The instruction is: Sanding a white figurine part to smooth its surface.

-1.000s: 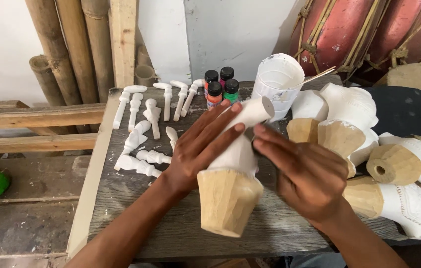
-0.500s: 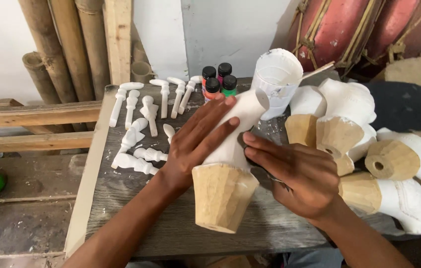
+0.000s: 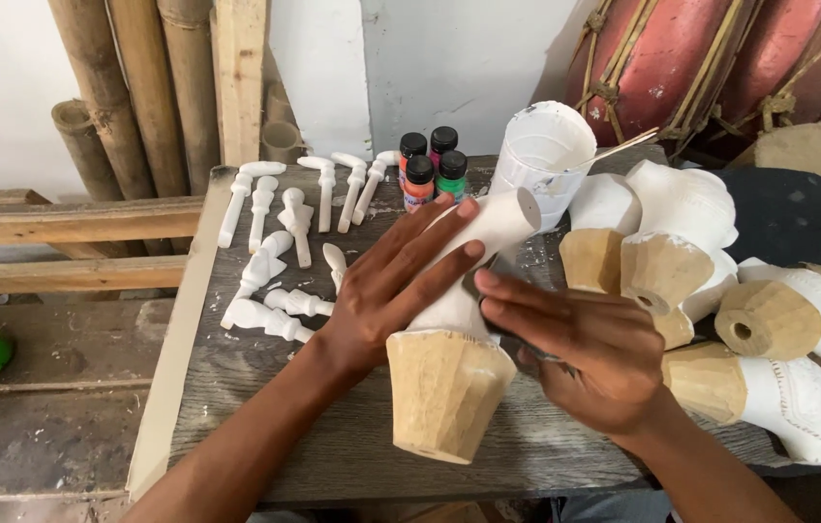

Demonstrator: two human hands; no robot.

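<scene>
Between both clasping hands [image 3: 488, 310], a white-coated carving [image 3: 459, 329] with faceted bare-wood base.

place: craft workshop | bench: rough grey plank table [image 3: 236, 387] | stock: white-primed carved wooden pieces [image 3: 701, 252] with bare wood bases, small turned pegs [image 3: 265, 203] | paint: little bottles [image 3: 430, 169] (several colours) | backdrop: bamboo poles [image 3: 130, 87], red drums [image 3: 720, 58]
</scene>
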